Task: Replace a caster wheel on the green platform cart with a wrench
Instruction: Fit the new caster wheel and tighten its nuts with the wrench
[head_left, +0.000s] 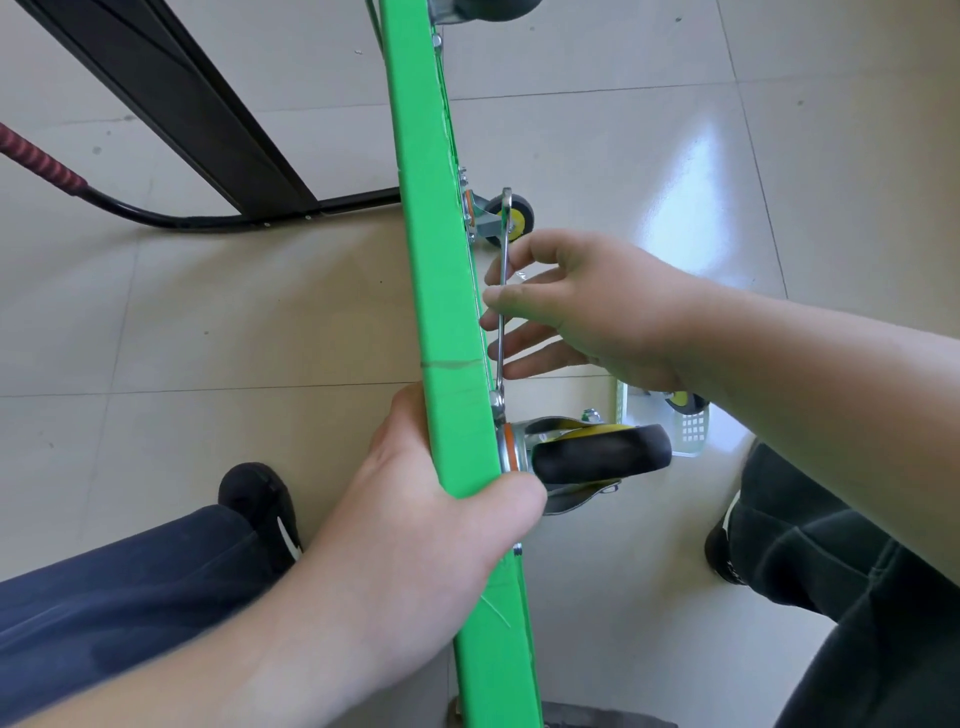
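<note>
The green cart (441, 291) stands on its edge on the tiled floor (208, 322), with the wheels pointing to the right. The left hand (415, 514) grips the edge of the cart just beside the near wheel (602, 453), its fingers closed around the green board. The right hand (576, 306) holds the thin metal wrench (502, 312) between thumb and loosely spread fingers. The lower end of the wrench sits at the mounting plate of the near wheel. Another small wheel (517, 218) is farther up.
</note>
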